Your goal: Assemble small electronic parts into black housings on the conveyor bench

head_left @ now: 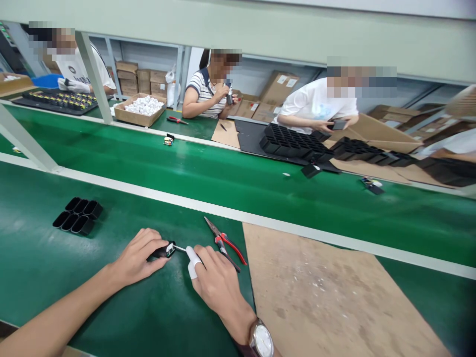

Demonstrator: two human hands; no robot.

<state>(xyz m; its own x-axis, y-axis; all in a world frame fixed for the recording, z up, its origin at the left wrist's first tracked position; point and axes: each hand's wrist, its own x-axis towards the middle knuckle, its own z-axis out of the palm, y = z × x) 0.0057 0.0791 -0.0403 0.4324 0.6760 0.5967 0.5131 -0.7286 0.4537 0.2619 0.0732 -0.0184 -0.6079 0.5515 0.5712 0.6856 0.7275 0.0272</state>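
Observation:
My left hand [139,255] rests on the green table with its fingers closed around a small black part [163,250]. A thin metal pin [180,248] sticks out of that part toward the right. My right hand [213,277], with a white cot on the index finger, pinches the pin's end. A wristwatch [262,339] sits on my right wrist. Red-handled pliers [225,243] lie just beyond my right hand, untouched.
A cluster of black housings [78,215] lies to the left. A brown cardboard sheet [327,292] covers the table at right. Beyond a white rail [260,218] runs a green conveyor [223,173] with small parts on it. Three people work at the far bench among black trays [297,141] and boxes.

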